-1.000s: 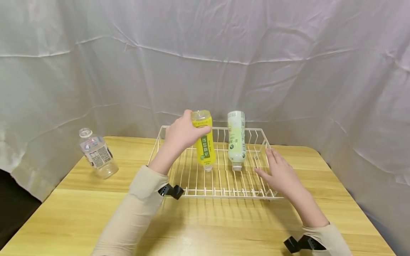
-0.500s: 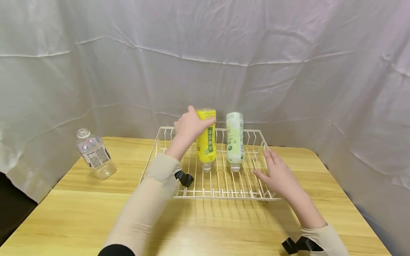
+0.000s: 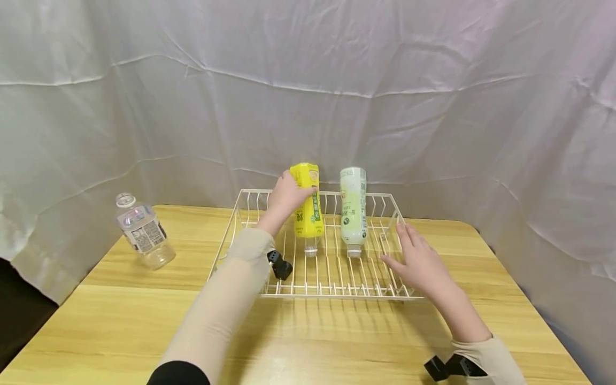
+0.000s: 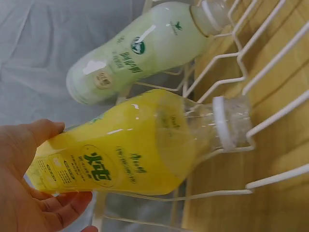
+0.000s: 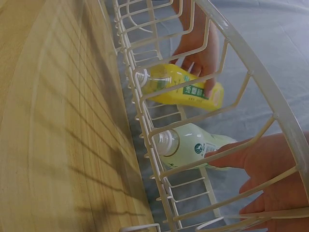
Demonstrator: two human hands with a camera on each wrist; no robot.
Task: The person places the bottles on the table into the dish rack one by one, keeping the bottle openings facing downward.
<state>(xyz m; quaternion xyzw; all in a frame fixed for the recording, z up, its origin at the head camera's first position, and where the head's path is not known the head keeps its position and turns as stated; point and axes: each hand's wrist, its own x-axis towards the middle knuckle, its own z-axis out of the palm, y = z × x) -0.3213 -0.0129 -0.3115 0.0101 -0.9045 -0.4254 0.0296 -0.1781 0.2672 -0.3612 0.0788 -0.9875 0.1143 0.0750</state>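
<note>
My left hand (image 3: pixel 286 200) holds a yellow-labelled plastic bottle (image 4: pixel 130 145) near its base, neck down. Its thumb and fingers lie on opposite sides. The bottle's clear neck points to the bottom wires of a white wire dish rack (image 5: pixel 286 123); whether it touches them I cannot tell. Just right of it, a pale green bottle (image 3: pixel 353 206) stands neck down in the rack, leaning back. My right hand (image 3: pixel 423 264) rests at the rack's right rim with fingers extended, its thumb reaching inward over the wires.
At the left on the wooden table (image 3: pixel 308 342), a clear uncapped bottle (image 3: pixel 146 232) with a printed label stands upright. A grey cloth curtain (image 3: pixel 308 107) hangs behind the table and along its sides. The rack's raised wires form rows of slots.
My left arm has shifted right. The yellow bottle has turned about its length, showing another side of its label. My right hand keeps its place on the rack.
</note>
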